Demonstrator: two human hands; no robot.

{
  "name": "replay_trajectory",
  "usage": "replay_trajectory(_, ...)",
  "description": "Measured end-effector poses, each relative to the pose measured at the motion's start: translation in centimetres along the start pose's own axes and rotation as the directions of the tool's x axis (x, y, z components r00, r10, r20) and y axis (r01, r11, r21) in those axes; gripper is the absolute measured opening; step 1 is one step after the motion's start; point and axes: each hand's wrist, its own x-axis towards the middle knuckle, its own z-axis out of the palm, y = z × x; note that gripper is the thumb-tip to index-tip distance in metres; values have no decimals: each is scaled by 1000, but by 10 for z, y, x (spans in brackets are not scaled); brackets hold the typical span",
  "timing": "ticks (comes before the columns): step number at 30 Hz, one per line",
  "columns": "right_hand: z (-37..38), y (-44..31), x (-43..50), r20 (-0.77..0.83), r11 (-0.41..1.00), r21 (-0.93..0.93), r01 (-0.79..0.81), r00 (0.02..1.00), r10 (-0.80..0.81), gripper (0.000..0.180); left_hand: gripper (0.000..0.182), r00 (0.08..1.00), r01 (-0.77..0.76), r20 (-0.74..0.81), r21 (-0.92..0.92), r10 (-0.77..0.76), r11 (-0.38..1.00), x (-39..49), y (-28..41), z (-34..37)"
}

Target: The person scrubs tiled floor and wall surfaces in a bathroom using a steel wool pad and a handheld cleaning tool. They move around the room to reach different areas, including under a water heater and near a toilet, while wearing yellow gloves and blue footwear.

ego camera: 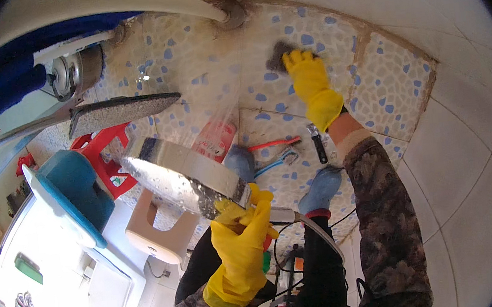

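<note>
My left hand (242, 250), in a yellow rubber glove, grips the handle of a chrome shower head (179, 175) with a metal hose. Water sprays from it onto the pebble-patterned floor tiles (200, 81). My right hand (311, 85), gloved the same way, presses a dark scouring pad (279, 57) on the floor near the wall; the pad is blurred. Between my arms lie a red-handled brush (274, 143), a blue-handled wire brush (274, 161) and a black-handled scraper (317, 143). A pink bottle (216, 139) is partly hidden behind the shower head.
My shoes in blue covers (321, 188) stand near the tools. At left are a flat mop (125, 110), a red stool (111, 161), a blue basin (75, 188), a beige stool (158, 228) and a metal pot (75, 73). A pipe (219, 14) enters the stained floor corner.
</note>
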Motion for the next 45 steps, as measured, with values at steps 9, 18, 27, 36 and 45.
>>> replay_trajectory(9, -13, 23, 77, -338, 979, -44, -201, 925, 174, 35, 25, 995, 7, -102, 12, -6, 1000, 2, -3, -28)
replay_trajectory(18, -26, -64, 44, 61, 969, 67, 236, 969, -240, 37, 29, 993, 87, -80, 23, -85, 996, 0, 4, -33)
replay_trajectory(27, 4, -97, 85, 9, 986, 68, 153, 988, -154, 36, 30, 984, 129, -124, -15, -130, 991, 9, 1, -49)
replay_trajectory(36, -15, -19, -65, 216, 933, 166, 321, 911, -352, 37, 24, 985, 144, -96, -35, -147, 989, 0, -5, -41)
replay_trajectory(45, -12, -128, 16, 165, 967, -19, 255, 954, -249, 34, 16, 952, 241, -161, -125, -260, 962, 10, -7, -45)
